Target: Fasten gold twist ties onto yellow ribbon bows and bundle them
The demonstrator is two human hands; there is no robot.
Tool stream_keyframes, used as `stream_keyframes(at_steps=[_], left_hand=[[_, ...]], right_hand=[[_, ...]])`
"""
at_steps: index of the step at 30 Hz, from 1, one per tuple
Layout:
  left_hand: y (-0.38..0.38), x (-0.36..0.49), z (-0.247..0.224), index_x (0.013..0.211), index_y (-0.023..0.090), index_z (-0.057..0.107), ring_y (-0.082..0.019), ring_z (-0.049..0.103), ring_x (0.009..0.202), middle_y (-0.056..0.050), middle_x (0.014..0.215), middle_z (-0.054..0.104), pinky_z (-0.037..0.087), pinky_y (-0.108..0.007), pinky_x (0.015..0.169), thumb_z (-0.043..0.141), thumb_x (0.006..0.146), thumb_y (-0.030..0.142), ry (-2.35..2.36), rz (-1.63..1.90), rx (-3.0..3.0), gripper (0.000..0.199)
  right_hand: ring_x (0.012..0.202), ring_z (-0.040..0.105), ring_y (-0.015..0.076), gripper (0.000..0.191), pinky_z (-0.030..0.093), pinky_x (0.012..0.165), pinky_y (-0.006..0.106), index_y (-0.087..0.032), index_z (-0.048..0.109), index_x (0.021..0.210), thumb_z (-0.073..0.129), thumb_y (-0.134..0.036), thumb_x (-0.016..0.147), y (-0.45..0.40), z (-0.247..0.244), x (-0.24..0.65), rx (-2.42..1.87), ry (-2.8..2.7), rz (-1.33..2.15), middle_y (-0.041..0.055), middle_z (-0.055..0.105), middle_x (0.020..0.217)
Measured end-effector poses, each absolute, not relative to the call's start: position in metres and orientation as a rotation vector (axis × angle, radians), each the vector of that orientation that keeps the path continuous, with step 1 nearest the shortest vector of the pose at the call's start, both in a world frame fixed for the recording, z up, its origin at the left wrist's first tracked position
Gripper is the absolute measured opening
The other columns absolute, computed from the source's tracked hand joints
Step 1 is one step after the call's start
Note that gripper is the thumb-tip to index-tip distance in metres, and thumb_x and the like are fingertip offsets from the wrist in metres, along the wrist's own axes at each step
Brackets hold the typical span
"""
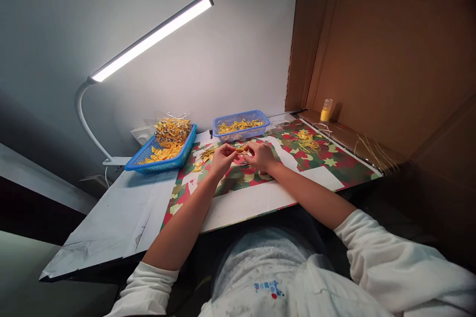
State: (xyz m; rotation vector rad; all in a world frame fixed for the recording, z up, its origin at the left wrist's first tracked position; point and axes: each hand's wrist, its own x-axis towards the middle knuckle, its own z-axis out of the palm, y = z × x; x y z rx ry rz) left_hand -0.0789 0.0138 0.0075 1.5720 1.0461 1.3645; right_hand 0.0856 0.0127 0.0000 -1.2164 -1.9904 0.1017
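Blue basket [167, 164], lavender basket [241, 135], yellow pieces [163, 152] inside, hands [262, 157] pinching yellow bit [241, 149]

Narrow gap beyond hands [223, 159], baskets [167, 164] either side.

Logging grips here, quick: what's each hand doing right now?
Left hand: closed, pinching a small yellow piece.
Right hand: closed, pinching the same small yellow piece.

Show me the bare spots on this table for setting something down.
Bare: white tabletop left of the camouflage sheet, nearer than the left blue basket; the pale strip between left forearm and right forearm. Crowded: around the left hand, with yellow pieces beside it.
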Motion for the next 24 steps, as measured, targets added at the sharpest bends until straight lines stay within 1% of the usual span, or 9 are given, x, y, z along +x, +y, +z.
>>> stream_keyframes(at_steps=[5,10,14,17,20,24], left_hand=[[0.0137,-0.0796,0.0012,0.07,0.019,0.055,-0.013,0.06,0.055,0.002,0.059,0.061,0.044,-0.024,0.054,0.072,0.067,0.032,1.038,1.391,1.745,0.021],[0.0128,-0.082,-0.0017,0.071,0.02,0.057,-0.012,0.056,0.056,0.001,0.062,0.062,0.041,-0.024,0.055,0.064,0.074,0.022,1.158,1.417,2.048,0.008],[0.0118,-0.083,-0.0007,0.071,0.021,0.056,-0.012,0.054,0.057,0.002,0.064,0.062,0.039,-0.024,0.057,0.062,0.075,0.02,1.176,1.402,2.177,0.007],[0.0122,-0.0824,-0.0002,0.073,0.02,0.056,-0.012,0.054,0.058,0.002,0.064,0.061,0.038,-0.024,0.055,0.061,0.074,0.019,1.144,1.368,2.106,0.006],[0.014,-0.0818,-0.0001,0.07,0.019,0.054,-0.011,0.052,0.056,0.002,0.063,0.059,0.036,-0.023,0.053,0.061,0.072,0.019,1.066,1.348,1.959,0.007],[0.0171,-0.0819,0.0003,0.069,0.019,0.052,-0.01,0.051,0.055,0.003,0.061,0.057,0.036,-0.022,0.052,0.063,0.069,0.021,1.013,1.333,1.849,0.011]], right_hand=[[0.066,0.053,0.0166,0.01,0.032,0.069,0.028,-0.019,0.06,0.079,0.054,-0.026,0.083,0.0129,-0.0013,0.0829,-1.243,-2.042,-0.015,0.0022,0.063,0.068],[0.064,0.052,0.0161,0.016,0.03,0.067,0.029,-0.019,0.057,0.07,0.05,-0.023,0.084,0.0121,-0.0017,0.0799,-1.27,-2.049,-0.064,0.0034,0.063,0.066],[0.058,0.047,0.0134,0.02,0.028,0.06,0.026,-0.019,0.05,0.062,0.048,-0.022,0.082,0.0137,-0.0019,0.082,-1.215,-2.024,0.071,0.0007,0.058,0.061],[0.055,0.043,0.012,0.023,0.027,0.056,0.025,-0.019,0.044,0.057,0.051,-0.025,0.078,0.015,-0.0023,0.0848,-1.127,-1.992,0.217,-0.0011,0.052,0.056],[0.055,0.043,0.0111,0.025,0.029,0.056,0.024,-0.019,0.039,0.054,0.054,-0.027,0.074,0.0151,-0.0028,0.0862,-1.036,-1.947,0.299,-0.0021,0.048,0.053],[0.053,0.041,0.0102,0.025,0.029,0.055,0.024,-0.02,0.038,0.054,0.053,-0.026,0.073,0.0157,-0.0041,0.0861,-0.963,-1.918,0.297,-0.0026,0.046,0.052]])
